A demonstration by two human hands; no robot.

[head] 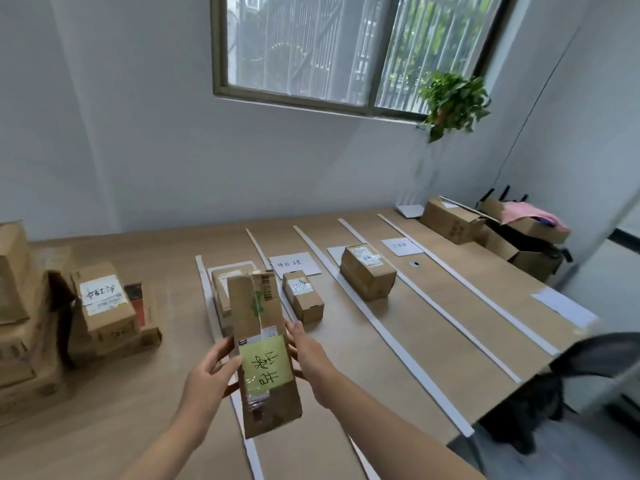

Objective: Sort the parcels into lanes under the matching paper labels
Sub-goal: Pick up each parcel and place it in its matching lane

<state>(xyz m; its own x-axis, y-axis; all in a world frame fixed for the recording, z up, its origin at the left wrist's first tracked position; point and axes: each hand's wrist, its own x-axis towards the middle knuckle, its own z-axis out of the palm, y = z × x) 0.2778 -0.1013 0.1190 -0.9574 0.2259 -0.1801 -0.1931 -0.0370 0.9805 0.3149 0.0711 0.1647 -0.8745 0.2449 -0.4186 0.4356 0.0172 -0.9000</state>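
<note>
I hold a long cardboard parcel with a green handwritten note above the leftmost lane. My left hand grips its left side and my right hand grips its right side. Behind it a box lies in the first lane, partly hidden. A small box sits in the second lane under a paper label. A bigger box stands in the third lane, covering part of its label. The fourth lane has only a label.
White strips divide the wooden table into lanes. Unsorted parcels are stacked at the left. More cartons stand at the far right, one with a pink cloth. A black chair sits by the table's right edge.
</note>
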